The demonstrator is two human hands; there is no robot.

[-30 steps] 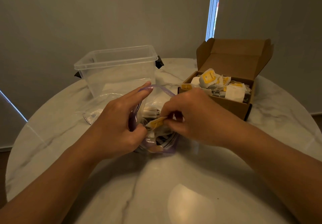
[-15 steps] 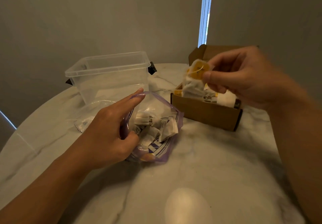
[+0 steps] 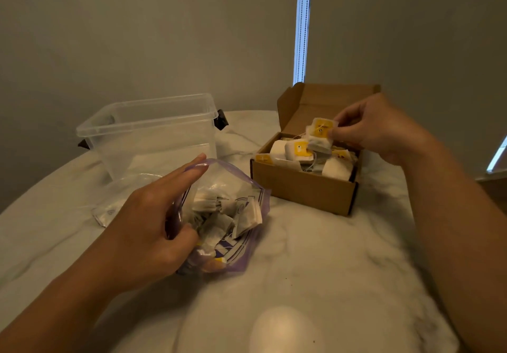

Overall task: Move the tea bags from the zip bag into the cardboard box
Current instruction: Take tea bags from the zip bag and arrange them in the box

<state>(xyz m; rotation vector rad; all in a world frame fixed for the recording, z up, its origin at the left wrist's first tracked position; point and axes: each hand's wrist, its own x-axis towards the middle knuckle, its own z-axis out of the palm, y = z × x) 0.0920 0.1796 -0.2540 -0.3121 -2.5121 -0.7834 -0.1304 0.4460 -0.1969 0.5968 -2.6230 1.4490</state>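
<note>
A clear zip bag (image 3: pixel 247 188) with a purple rim lies open on the marble table, several white tea bags inside it. My left hand (image 3: pixel 148 229) grips the bag's left edge, thumb inside the opening. To the right stands an open cardboard box (image 3: pixel 301 185) with its lid flap up, holding several tea bags with yellow tags. My right hand (image 3: pixel 375 127) hovers over the box and pinches a tea bag (image 3: pixel 319 135) with a yellow tag just above the pile.
A clear plastic tub (image 3: pixel 153 130) stands at the back left, a black clip on its side. A small clear packet (image 3: pixel 109 212) lies by my left wrist. The round marble table (image 3: pixel 315 270) ends near a wall close behind.
My right hand pulled a tea bag out of the zip bag, carried it up and right, and now holds it low over the box. My left hand kept its hold on the bag.
</note>
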